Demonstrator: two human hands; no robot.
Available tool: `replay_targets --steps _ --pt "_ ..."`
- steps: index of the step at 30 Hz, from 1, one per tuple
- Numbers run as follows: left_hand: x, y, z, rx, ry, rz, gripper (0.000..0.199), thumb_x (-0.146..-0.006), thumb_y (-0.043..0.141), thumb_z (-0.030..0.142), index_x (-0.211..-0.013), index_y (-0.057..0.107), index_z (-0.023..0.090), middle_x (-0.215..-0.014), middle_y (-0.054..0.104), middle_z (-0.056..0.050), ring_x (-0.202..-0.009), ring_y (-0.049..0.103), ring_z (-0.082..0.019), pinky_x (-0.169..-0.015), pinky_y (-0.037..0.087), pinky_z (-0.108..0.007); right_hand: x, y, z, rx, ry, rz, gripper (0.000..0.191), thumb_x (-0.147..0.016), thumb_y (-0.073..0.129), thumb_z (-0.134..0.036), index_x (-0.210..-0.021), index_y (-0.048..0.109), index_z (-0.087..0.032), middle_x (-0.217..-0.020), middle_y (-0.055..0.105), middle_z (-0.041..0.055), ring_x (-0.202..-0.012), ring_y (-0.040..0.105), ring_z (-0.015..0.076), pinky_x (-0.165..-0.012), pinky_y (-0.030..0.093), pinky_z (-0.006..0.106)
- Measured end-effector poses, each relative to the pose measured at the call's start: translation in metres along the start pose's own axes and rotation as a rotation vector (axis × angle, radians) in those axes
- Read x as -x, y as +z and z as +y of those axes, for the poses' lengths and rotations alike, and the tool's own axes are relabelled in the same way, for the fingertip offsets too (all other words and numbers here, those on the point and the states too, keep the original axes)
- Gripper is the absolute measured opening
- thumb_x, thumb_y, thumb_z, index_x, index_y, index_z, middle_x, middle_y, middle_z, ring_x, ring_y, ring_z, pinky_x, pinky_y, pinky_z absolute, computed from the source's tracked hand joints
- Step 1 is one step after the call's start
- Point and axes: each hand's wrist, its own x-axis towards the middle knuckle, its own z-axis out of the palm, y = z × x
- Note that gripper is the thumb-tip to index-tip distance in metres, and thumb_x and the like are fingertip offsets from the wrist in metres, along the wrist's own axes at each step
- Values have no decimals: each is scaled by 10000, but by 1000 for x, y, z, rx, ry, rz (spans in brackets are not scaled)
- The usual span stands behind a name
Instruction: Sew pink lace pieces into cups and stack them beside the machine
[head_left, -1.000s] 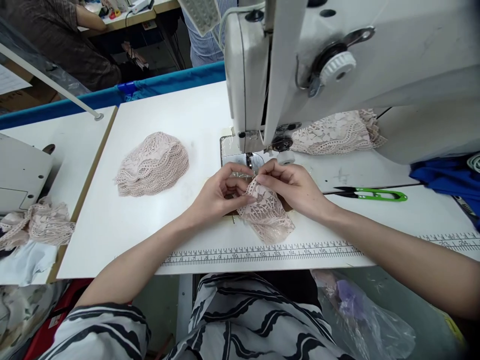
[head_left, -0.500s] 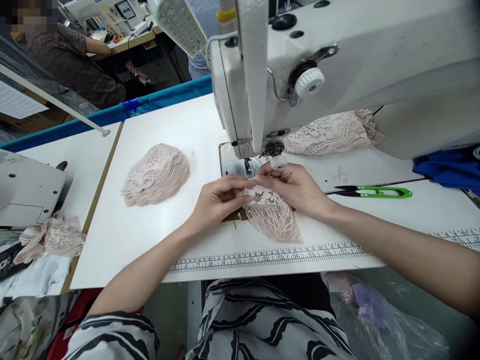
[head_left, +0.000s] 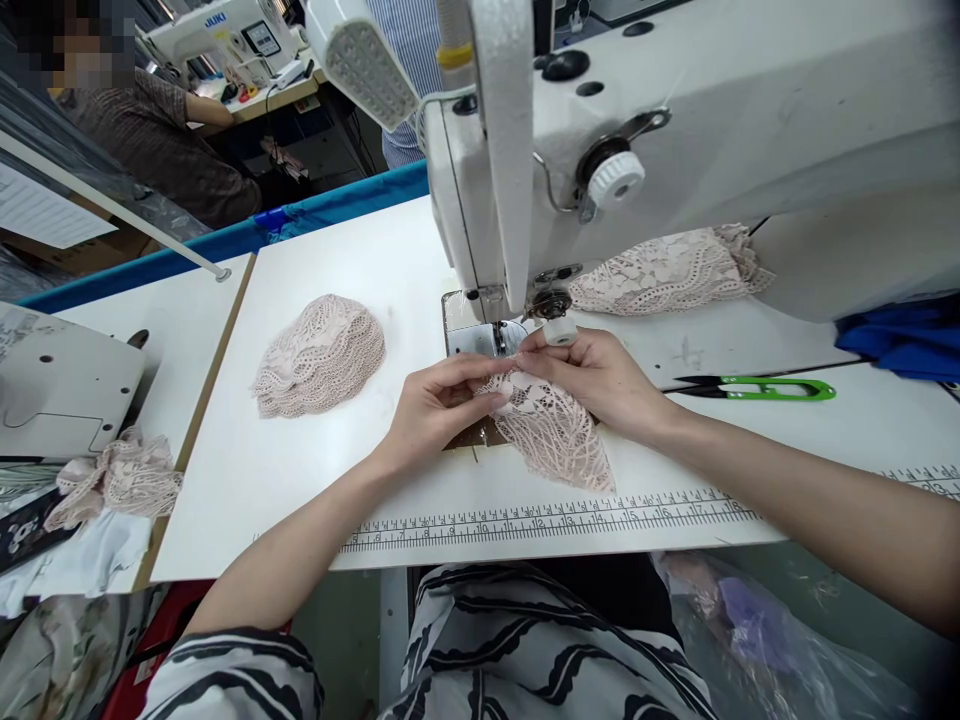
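A pale pink piece of lace (head_left: pixel 551 435) hangs between my hands just in front of the sewing machine's needle area (head_left: pixel 499 338). My left hand (head_left: pixel 435 402) pinches its upper left edge between thumb and fingers. On the other side, my right hand (head_left: pixel 600 378) grips the top edge, its fingertips close to the left ones and partly hidden below the machine head (head_left: pixel 480 220). The lace's lower end drapes toward the ruler strip (head_left: pixel 540 522) along the table's front.
A stack of pink lace pieces (head_left: pixel 321 355) lies left of the machine, and more lace (head_left: pixel 675 272) lies behind the needle. Green thread snips (head_left: pixel 757 388) rest to the right, near blue cloth (head_left: pixel 900 335). Another person (head_left: pixel 165 150) sits at the far left.
The whole view has shifted slightly. Both hands keep their pinch on the lace near the needle, with hardly any movement of their own.
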Motion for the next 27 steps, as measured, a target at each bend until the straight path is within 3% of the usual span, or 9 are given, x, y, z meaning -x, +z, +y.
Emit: replay_targets --steps 8,13,22,27 --pt "1 -1 0 0 -4 -9 308 -804 805 253 -1107 763 291 -1029 724 -50 -801 622 -129 -684 556 -255 -1 1 -3 66 -17 28 344 -754 790 -533 -713 656 -219 -617 553 -28 -712 605 168 -612 469 302" --pt "1 0 1 33 0 -27 313 -820 790 204 -1112 757 312 -1056 725 -31 -880 646 -121 -733 549 -231 -1 -1 1 74 -10 30 328 -761 780 -546 -766 698 -228 -720 639 -10 -743 623 164 -653 499 309" --pt "0 0 0 10 -8 -7 304 -797 809 245 -1096 767 287 -1007 728 -48 -788 629 -128 -634 525 -243 -1 -2 3 65 6 35 360 -733 789 -579 -725 704 -229 -861 709 15 -820 654 184 -720 534 330" --pt "0 1 1 43 -4 -21 298 -810 798 219 -1093 767 307 -1015 721 -35 -804 617 -112 -680 525 -228 -1 -1 2 26 14 26 354 -712 815 -560 -699 702 -225 -863 709 11 -833 653 175 -761 529 323"
